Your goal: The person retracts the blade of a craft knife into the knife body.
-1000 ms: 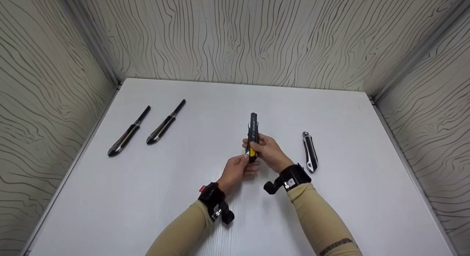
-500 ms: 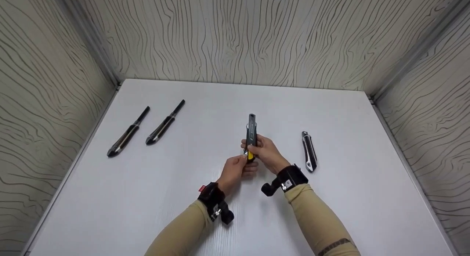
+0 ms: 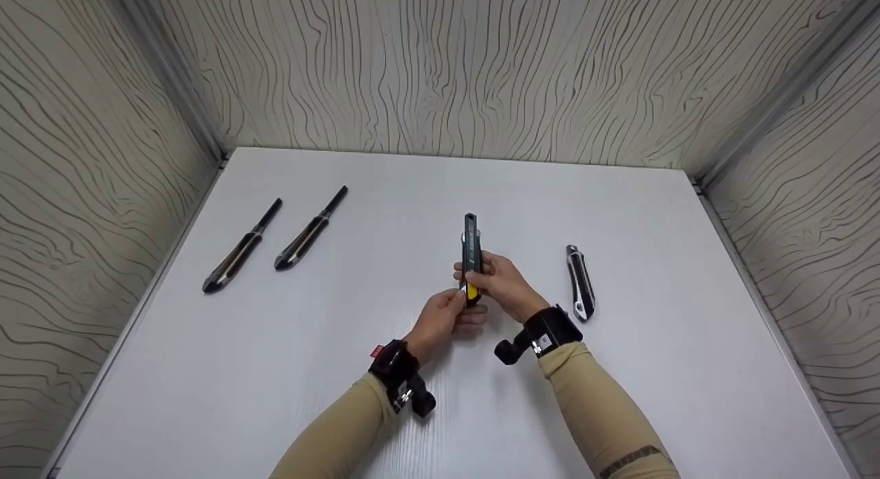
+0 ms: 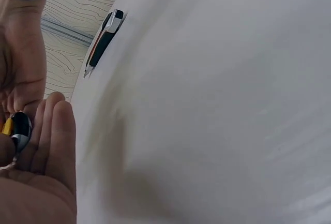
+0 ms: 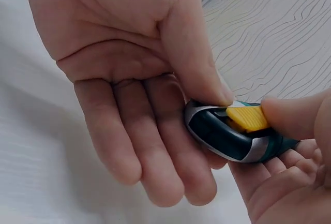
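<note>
In the head view, a dark green utility knife with a yellow piece near its near end is held above the middle of the table. My right hand grips it from the right. Its thumb rests on the yellow piece, as the right wrist view shows. My left hand pinches the knife's near end between thumb and index finger, while its other fingers extend past the knife. In the left wrist view, only the knife's dark end is visible; the hands hide the rest.
Another utility knife, black and silver, lies right of my right hand on the white table. Two black-and-silver knives with narrow black ends lie at the left, one outer and one inner. Patterned walls enclose the table's back and sides.
The held knife's far end has shifted slightly left since one second ago. Both hands keep their hold, and the knives on the table lie as before.
</note>
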The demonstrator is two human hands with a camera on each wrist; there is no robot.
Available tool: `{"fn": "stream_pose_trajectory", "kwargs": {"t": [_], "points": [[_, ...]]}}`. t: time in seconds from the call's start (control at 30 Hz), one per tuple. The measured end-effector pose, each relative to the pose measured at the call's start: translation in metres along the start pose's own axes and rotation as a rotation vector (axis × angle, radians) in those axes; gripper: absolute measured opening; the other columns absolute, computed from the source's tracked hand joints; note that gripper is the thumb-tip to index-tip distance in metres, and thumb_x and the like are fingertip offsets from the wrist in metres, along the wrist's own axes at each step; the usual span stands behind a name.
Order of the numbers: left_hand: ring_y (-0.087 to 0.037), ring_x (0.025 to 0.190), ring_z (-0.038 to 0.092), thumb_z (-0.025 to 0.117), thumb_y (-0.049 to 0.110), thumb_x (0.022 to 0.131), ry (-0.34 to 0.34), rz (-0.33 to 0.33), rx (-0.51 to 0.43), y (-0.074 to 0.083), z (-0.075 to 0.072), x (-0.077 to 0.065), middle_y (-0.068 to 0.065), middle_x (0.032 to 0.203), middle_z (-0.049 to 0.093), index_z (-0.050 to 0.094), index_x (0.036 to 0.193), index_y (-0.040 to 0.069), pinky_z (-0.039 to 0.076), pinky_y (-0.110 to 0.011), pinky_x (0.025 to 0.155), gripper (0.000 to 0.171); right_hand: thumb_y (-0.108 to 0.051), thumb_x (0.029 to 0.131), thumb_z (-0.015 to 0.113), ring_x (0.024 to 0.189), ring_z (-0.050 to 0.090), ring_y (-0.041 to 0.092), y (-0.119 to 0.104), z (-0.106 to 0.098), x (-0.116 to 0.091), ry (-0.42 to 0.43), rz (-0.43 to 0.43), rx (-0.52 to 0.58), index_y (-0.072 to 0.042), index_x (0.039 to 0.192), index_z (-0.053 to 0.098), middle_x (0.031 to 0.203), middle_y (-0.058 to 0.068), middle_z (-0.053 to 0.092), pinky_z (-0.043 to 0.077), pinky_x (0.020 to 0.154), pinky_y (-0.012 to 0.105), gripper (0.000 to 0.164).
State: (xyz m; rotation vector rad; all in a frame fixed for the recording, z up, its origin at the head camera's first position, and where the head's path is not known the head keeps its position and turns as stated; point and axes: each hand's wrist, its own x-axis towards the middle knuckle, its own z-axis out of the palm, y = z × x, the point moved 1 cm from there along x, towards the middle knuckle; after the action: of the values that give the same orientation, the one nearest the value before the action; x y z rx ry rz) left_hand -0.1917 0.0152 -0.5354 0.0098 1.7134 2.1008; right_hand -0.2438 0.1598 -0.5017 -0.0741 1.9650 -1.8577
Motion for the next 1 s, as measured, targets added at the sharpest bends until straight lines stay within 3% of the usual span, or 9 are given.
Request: {"fn": "stream_pose_trajectory", "kwargs": {"t": [0.37,0.7,1.0], "points": [[-0.028,0.099,0.071,0.04,0.019,0.106,-0.015,-0.011,0.034,-0.005,0.007,0.005,-0.022,0.113,0.069,0.059,0.123,-0.006,0.058,-0.039,0.091,0.035,-0.008,0.092,0.063,0.104,0.065,0.014,0.003,-0.018,-0.007,0.018,-0.002,-0.122,0.004,0.134,0.051,0.133,0.026,0.058,0.053,0.089,0.028,0.045],[-0.034,0.103,0.069,0.04,0.016,0.105,-0.061,-0.042,0.058,-0.002,0.023,0.012,-0.026,0.116,0.067,0.06,0.121,-0.006,0.057,-0.04,0.092,0.034,-0.009,0.092,0.065,0.098,0.065,0.013,0.004,-0.037,-0.016,0.078,0.043,-0.147,0.002,0.132,0.052,0.131,0.026,0.059,0.054,0.089,0.027,0.044],[-0.03,0.102,0.071,0.042,0.015,0.104,-0.085,-0.093,0.075,-0.003,0.042,0.017,-0.025,0.115,0.068,0.06,0.121,-0.005,0.058,-0.037,0.09,0.032,-0.014,0.091,0.067,0.095,0.066,0.016,0.006,-0.056,-0.028,0.114,0.074,-0.221,-0.001,0.143,0.044,0.124,0.023,0.064,0.056,0.091,0.033,0.058]]}}
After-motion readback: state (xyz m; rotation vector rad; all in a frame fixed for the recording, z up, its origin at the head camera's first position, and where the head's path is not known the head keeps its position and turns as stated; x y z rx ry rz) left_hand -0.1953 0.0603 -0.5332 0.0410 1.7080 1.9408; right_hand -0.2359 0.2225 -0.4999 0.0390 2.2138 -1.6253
